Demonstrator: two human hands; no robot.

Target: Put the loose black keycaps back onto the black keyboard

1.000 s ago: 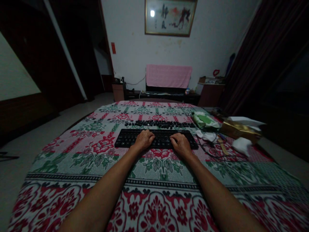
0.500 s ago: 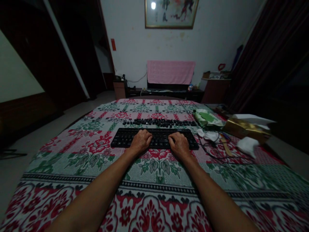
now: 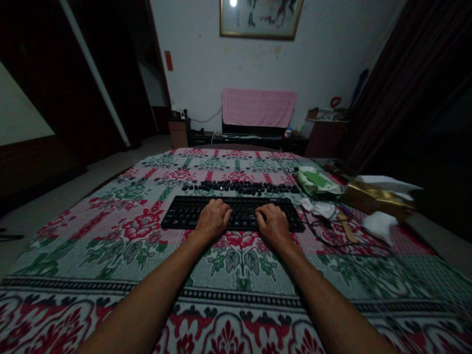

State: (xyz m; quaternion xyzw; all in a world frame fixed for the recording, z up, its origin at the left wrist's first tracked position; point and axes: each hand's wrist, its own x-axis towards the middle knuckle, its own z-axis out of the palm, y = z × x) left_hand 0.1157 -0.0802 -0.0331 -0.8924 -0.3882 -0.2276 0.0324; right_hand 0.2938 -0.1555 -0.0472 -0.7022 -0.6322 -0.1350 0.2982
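Observation:
A black keyboard (image 3: 241, 222) lies on the flowered cloth in front of me, with some keys gone from its middle part. My left hand (image 3: 215, 216) rests over its left-middle keys, fingers curled down and close together. Over the right-middle part, my right hand (image 3: 273, 223) has its thumb and fingers bent inward onto the keys. Both hands look closed, but their fingertips are too dark and small to show anything between them. Behind the keyboard, many loose black keycaps (image 3: 243, 187) lie in a long, uneven row.
To the right are a green-and-white packet (image 3: 317, 181), crumpled white tissues (image 3: 322, 209), a gold box (image 3: 376, 195) and a black cable (image 3: 342, 250). A flat wooden strip (image 3: 346, 227) lies by the tissues. The patterned cloth (image 3: 147, 255) covers the table.
The view has shifted slightly, so the keyboard looks a little nearer. Both hands stay at nearly the same places on the keyboard, with only slight finger movement.

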